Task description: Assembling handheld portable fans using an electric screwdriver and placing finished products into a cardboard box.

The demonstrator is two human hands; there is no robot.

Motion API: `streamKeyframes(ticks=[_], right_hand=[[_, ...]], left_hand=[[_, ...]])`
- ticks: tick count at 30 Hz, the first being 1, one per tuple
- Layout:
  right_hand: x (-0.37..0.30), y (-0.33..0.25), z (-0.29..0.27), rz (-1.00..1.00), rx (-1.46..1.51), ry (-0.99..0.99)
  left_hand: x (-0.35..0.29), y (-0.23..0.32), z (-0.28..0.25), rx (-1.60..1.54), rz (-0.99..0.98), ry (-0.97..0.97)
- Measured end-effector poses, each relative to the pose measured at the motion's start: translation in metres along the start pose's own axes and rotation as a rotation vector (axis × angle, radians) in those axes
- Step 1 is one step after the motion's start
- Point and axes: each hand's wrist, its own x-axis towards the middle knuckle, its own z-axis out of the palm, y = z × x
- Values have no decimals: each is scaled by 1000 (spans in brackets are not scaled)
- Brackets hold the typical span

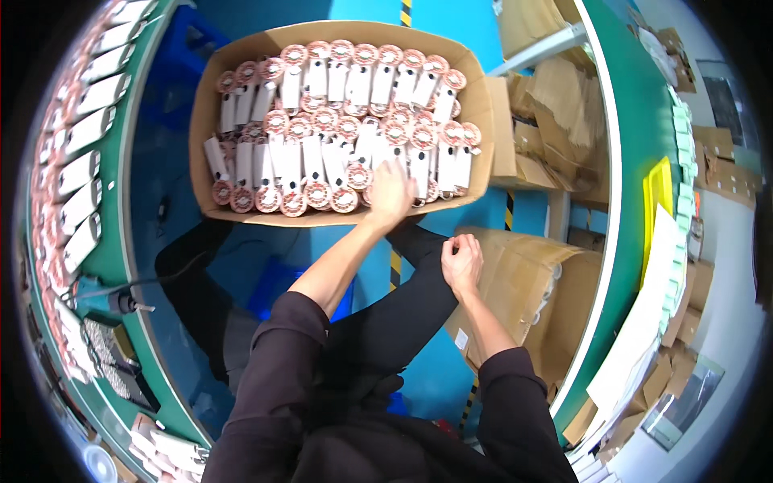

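Note:
A large open cardboard box (342,219) is packed with rows of white-handled units with round pink heads (312,158). My left hand (390,196) reaches over its near side, right of the middle, among these units. Its fingers are blurred, and whether they grip a unit cannot be made out. Beside my knee, my right hand (461,262) is closed with the fingers curled in, and nothing shows in it. It is apart from the packed box and next to another cardboard box (515,262).
On the green bench (121,266) at left lie more pink-and-white units (87,189), a teal power drill (109,299) and a dark tray of small parts (113,354). A green bench at right (616,97) carries a yellow sheet (658,193). Folded cardboard (555,105) fills the shelf beneath.

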Motion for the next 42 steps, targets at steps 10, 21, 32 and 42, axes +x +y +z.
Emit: streamKeyframes(ticks=[10, 21, 32, 42], right_hand=[[27, -61, 0, -165, 90, -181], [37, -78, 21, -226, 112, -185], [38, -63, 37, -345, 45, -129], [41, -63, 41, -288, -30, -219]], left_hand=[[54, 84, -252, 55, 888, -104], [-121, -121, -750, 612, -296, 762], [-325, -360, -767, 547, -1299, 869], [-321, -341, -758, 450, -1058, 813]])
